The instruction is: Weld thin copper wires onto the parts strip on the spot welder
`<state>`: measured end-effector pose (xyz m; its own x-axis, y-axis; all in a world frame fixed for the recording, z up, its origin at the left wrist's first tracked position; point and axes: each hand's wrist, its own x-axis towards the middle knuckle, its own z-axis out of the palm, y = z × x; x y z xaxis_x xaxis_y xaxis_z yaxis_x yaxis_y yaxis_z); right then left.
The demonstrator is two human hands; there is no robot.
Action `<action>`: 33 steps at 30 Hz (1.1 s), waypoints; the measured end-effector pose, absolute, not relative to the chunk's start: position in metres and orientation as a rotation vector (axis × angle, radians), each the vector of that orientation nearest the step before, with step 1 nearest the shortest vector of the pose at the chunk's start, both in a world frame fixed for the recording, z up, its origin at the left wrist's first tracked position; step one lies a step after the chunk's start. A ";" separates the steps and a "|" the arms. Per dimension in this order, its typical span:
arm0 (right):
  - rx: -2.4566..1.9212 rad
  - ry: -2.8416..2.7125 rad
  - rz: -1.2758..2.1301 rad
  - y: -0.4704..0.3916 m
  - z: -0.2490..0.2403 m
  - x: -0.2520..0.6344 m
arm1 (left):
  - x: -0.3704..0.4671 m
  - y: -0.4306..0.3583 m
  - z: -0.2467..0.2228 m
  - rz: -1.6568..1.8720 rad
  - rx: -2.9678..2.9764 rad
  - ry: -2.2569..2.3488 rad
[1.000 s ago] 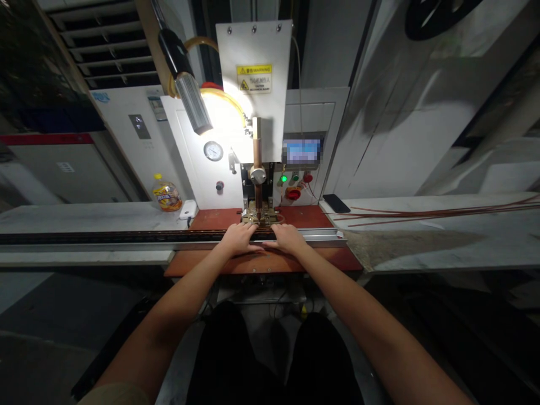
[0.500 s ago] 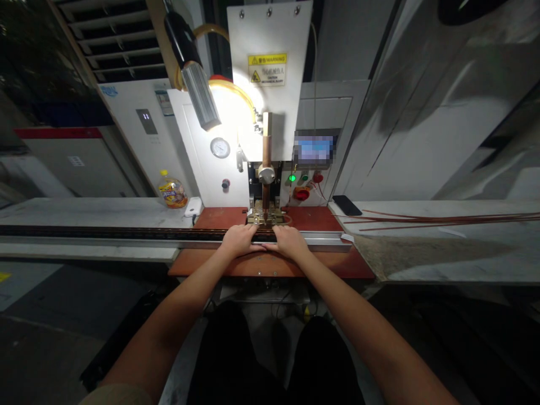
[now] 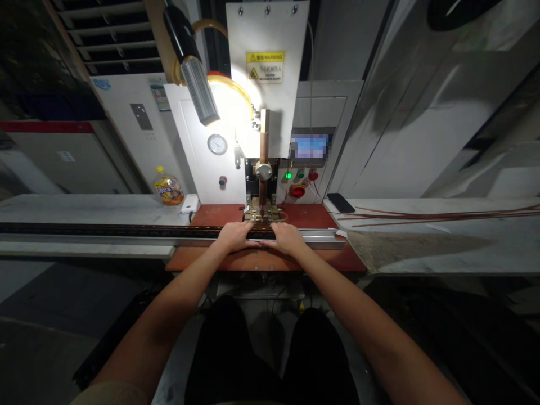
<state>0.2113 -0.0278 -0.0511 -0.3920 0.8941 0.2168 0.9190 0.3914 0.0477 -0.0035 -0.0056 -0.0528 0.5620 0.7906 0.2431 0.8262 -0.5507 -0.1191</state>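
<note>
A long dark strip (image 3: pixel 126 231) lies lengthwise along a silver metal rail (image 3: pixel 324 242) across the bench, under a machine's copper-coloured rod (image 3: pixel 263 194). My left hand (image 3: pixel 233 237) grips the strip just left of the rod, fingers over the top and thumb along the front side. On the right, my right hand (image 3: pixel 288 238) grips it the same way. The two thumbs point at each other and nearly meet below the rod. Fingertips of both hands are partly hidden behind the strip, close to a small metal fixture (image 3: pixel 253 212) at the rod's foot.
A lit work lamp (image 3: pixel 198 90) hangs over the machine's white panel (image 3: pixel 270 34). Right of the rod are a screen (image 3: pixel 311 147) and a red switch (image 3: pixel 297 192). A bottle (image 3: pixel 169 188) stands at left; a phone (image 3: pixel 341 202) and thin copper-coloured rods (image 3: pixel 422 215) lie at right.
The whole view has shifted slightly, with the scene now a little further left and up. Both hands keep their grip and place on the strip.
</note>
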 end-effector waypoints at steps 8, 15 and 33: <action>-1.683 -2.402 -0.298 -0.034 -0.059 0.206 | -0.003 -0.015 -0.055 -0.286 -2.521 -1.370; -1.712 -2.391 -0.215 -0.034 -0.056 0.211 | -0.004 -0.006 -0.051 -0.207 -2.567 -1.414; -1.562 -2.527 -0.257 -0.024 -0.054 0.225 | -0.003 0.020 -0.042 -0.049 -2.599 -1.474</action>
